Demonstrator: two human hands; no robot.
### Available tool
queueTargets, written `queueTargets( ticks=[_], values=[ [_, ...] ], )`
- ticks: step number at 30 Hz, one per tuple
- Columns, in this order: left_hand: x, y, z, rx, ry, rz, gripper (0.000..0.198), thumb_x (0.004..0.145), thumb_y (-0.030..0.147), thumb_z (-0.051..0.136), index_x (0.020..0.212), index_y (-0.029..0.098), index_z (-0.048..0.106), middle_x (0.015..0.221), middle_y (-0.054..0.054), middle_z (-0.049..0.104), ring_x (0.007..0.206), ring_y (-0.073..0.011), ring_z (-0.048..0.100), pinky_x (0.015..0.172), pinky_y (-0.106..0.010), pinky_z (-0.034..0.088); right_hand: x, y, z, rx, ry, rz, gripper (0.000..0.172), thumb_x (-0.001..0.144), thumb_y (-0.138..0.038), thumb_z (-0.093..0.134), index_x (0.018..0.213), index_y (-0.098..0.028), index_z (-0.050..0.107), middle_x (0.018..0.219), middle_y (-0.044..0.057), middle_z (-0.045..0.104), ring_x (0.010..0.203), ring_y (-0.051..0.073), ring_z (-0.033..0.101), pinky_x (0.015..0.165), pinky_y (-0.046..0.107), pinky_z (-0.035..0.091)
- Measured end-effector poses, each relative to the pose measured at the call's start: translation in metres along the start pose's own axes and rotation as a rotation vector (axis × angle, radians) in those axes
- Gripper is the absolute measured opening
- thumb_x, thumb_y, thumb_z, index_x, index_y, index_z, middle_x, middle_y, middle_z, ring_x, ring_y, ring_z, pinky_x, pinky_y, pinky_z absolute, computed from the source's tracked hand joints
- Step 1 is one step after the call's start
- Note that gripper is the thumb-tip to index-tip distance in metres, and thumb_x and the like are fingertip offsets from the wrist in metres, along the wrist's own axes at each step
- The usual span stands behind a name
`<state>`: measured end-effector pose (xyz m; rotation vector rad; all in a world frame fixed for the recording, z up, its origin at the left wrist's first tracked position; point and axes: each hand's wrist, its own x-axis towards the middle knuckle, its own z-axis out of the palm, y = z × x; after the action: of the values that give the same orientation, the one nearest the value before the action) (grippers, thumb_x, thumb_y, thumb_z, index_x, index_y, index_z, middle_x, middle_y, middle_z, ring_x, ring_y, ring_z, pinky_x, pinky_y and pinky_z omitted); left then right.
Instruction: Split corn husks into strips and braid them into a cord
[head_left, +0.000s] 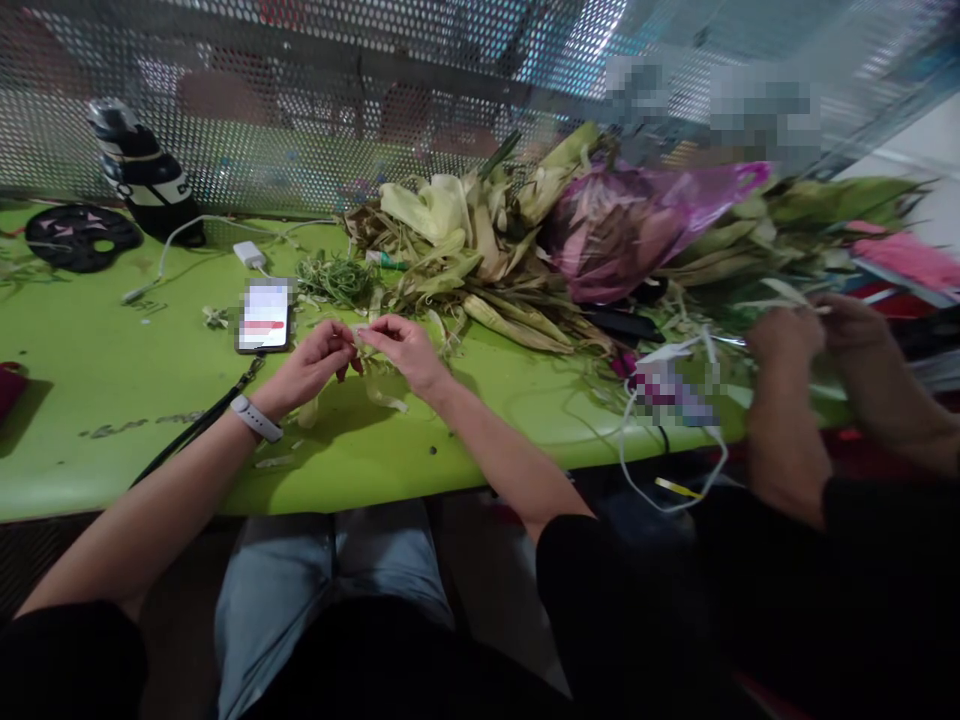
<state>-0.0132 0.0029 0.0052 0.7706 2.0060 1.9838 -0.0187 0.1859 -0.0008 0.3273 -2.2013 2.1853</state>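
My left hand (319, 362), with a white watch band on its wrist, is closed in a pinch. My right hand (411, 352) meets it from the right, its thumb and fingers pressed together. Between the fingertips of both is a pale strip of corn husk (386, 398), whose loose end hangs down over the green table (405, 450). Its upper part is mostly covered by the fingers. Just beyond lies a bunch of thin green strips (339, 278). A phone (262, 316) with its screen lit rests to the left of my left hand.
A heap of corn husks (480, 225) and a purple plastic bag (637, 225) lie along the perforated metal panel (285, 120). At left stand a dark bottle (142, 170) and a black openwork piece (82, 237). A co-worker's hands (814, 325) work at right, near a looped white cable (624, 450).
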Motion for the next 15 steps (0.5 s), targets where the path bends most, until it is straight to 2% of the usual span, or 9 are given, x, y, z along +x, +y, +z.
queueTargets(
  ticks=[2,5,10,15],
  values=[
    [-0.0016,0.0014,0.0001,-0.018,0.007,-0.046,0.015,0.092,0.025,0.061,0.103,0.018,0.053,0.075,-0.003,0.069,0.06,-0.0118,0.056,0.056,-0.024,0.044,0.0001,0.0004,0.0018,0.113,0.033,0.001,0.034,0.068,-0.047,0.083,0.078,-0.02,0.065,0.073,-0.002,0.06,0.071,0.011,0.054,0.072,0.028,0.048],
    [-0.0038,0.0034,-0.0001,-0.054,-0.014,-0.11,0.018,0.095,0.03,0.056,0.109,0.018,0.056,0.072,-0.002,0.069,0.055,-0.0116,0.052,0.054,-0.024,0.041,-0.0002,0.0011,0.0032,0.18,0.06,-0.025,0.03,0.069,-0.042,0.082,0.08,-0.02,0.065,0.078,-0.002,0.064,0.075,0.011,0.058,0.077,0.028,0.05],
    [-0.0047,0.0061,0.0013,-0.074,-0.064,-0.141,0.021,0.096,0.036,0.054,0.087,0.017,0.058,0.065,-0.002,0.064,0.053,-0.0107,0.046,0.052,-0.024,0.037,-0.0008,0.0053,0.0062,0.209,0.038,-0.075,0.03,0.07,-0.042,0.083,0.081,-0.021,0.065,0.082,-0.002,0.064,0.077,0.011,0.058,0.08,0.03,0.052],
    [-0.0046,0.006,0.0034,-0.153,-0.042,-0.182,0.017,0.093,0.034,0.06,0.092,0.017,0.059,0.072,-0.002,0.067,0.057,-0.0112,0.051,0.056,-0.024,0.04,0.0001,0.0076,0.0079,0.239,0.051,-0.12,0.033,0.072,-0.047,0.082,0.082,-0.022,0.064,0.078,-0.003,0.062,0.076,0.011,0.057,0.079,0.029,0.052]
  ],
)
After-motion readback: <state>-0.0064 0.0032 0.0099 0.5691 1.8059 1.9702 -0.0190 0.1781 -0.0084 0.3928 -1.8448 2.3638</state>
